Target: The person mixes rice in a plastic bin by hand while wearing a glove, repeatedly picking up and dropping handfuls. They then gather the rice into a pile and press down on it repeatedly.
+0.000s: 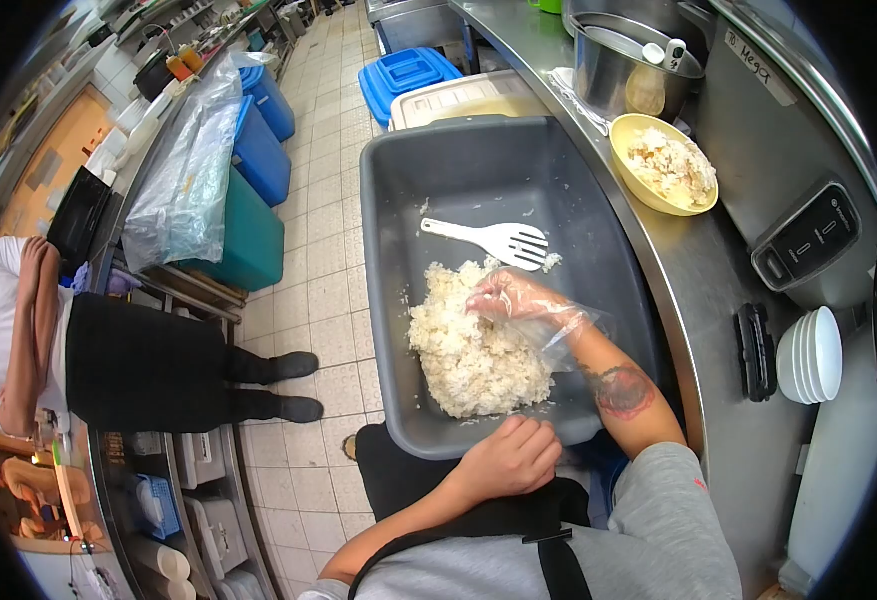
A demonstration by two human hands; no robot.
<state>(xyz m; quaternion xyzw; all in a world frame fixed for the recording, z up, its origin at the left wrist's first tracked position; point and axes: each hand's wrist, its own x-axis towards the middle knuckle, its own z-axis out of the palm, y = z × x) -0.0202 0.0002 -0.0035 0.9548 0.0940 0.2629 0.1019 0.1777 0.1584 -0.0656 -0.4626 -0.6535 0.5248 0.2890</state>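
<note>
Rice [468,365] lies heaped in the near half of the tub [390,220], with a few grains stuck to the walls. The right hand [503,297], in a clear glove [556,325], has its fingers curled into the heap's upper edge; whether they grip a clump, I cannot tell. Light, lifting fingers would seem to suit the rice better than pressing, which could mash the grains. Working from the edge inward should keep it inside the tub. The glove sits loose at the wrist, so its cuff could drag through the rice.

The left hand [510,458] is bare and loosely closed at the near rim, apart from the rice. The paddle [470,234] lies just beyond the heap, its slotted end near the right hand, and could get in the way of a wide sweep. On the counter [703,330] stand a yellow bowl [641,192] of rice, a pot [600,85] and stacked bowls [808,355].
</note>
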